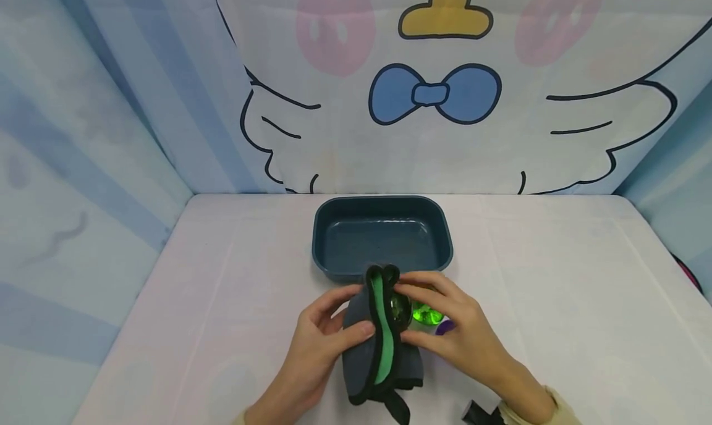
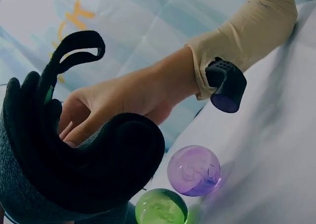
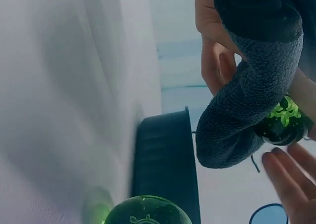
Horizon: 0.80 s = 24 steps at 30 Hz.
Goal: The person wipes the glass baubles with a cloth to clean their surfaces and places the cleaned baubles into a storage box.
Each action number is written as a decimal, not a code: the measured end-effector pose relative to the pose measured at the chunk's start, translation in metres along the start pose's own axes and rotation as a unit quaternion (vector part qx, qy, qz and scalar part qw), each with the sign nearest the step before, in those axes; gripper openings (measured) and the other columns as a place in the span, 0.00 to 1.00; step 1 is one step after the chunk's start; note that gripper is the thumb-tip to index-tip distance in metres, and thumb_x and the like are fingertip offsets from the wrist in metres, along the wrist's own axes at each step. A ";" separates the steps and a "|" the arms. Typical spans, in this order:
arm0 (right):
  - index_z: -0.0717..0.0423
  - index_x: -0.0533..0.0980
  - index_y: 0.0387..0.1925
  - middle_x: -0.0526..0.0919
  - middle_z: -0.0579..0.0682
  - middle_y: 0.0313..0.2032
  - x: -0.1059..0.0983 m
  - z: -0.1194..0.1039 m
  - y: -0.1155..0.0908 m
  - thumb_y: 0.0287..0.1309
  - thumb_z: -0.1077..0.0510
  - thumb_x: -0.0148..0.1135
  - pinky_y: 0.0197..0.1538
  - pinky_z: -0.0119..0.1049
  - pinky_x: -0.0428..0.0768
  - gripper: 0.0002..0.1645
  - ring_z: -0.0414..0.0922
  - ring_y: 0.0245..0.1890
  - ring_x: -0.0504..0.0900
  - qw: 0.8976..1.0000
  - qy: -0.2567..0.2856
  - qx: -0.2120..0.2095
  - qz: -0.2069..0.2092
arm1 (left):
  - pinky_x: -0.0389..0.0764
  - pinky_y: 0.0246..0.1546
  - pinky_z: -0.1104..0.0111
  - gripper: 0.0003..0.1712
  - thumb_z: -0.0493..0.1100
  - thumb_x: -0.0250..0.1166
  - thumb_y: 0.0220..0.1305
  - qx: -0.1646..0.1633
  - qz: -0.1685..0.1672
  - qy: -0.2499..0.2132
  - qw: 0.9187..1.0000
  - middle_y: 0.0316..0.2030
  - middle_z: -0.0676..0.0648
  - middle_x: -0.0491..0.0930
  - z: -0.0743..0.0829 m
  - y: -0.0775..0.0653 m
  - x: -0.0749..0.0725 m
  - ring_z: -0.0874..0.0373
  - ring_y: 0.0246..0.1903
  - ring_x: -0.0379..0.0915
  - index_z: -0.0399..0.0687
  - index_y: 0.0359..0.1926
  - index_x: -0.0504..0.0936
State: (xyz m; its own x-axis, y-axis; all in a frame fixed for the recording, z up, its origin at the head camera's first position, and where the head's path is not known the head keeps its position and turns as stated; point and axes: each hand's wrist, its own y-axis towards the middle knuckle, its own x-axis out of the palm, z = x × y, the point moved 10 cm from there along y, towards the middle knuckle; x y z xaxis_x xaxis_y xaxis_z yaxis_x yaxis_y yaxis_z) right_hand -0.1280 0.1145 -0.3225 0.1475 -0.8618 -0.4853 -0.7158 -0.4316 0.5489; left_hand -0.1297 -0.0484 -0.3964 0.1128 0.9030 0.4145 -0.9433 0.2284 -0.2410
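A dark grey fleece cloth (image 1: 361, 351) with black edging, a green inner side and a loop is folded up in my left hand (image 1: 317, 338), thumb in front and fingers behind. Against its right side, my right hand (image 1: 461, 320) holds a clear dark-green ball (image 1: 400, 311) between thumb and fingers. A leafy green shape shows inside that ball (image 3: 285, 116) in the right wrist view. Just behind the right fingers lies a bright green ball (image 1: 427, 314). Beside it sits a purple ball (image 2: 194, 170), mostly hidden by my right hand in the head view.
A dark blue rectangular basin (image 1: 384, 202) stands right behind the hands on the white table (image 1: 556, 289). Cartoon-printed curtains (image 1: 345, 134) enclose the back and sides. A small black camera (image 2: 228, 85) sits on the right wrist at the beige sleeve.
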 end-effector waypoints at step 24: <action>0.58 0.76 0.60 0.80 0.54 0.53 0.004 0.010 -0.004 0.49 0.74 0.71 0.50 0.30 0.82 0.34 0.39 0.52 0.81 0.989 0.090 0.100 0.067 | 0.78 0.56 0.65 0.29 0.30 0.73 0.52 0.037 -0.004 0.009 0.999 0.62 0.43 0.71 0.009 -0.004 0.002 0.47 0.62 0.70 0.42 0.57 0.78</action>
State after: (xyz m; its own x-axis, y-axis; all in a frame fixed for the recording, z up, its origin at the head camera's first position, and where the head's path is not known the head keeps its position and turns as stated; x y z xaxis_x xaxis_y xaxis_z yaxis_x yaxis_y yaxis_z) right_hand -0.1309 0.1158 -0.3333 0.1478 -0.9489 -0.2789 -0.8556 -0.2641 0.4452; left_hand -0.1282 -0.0508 -0.3865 0.1258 0.9075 0.4007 -0.9628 0.2091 -0.1713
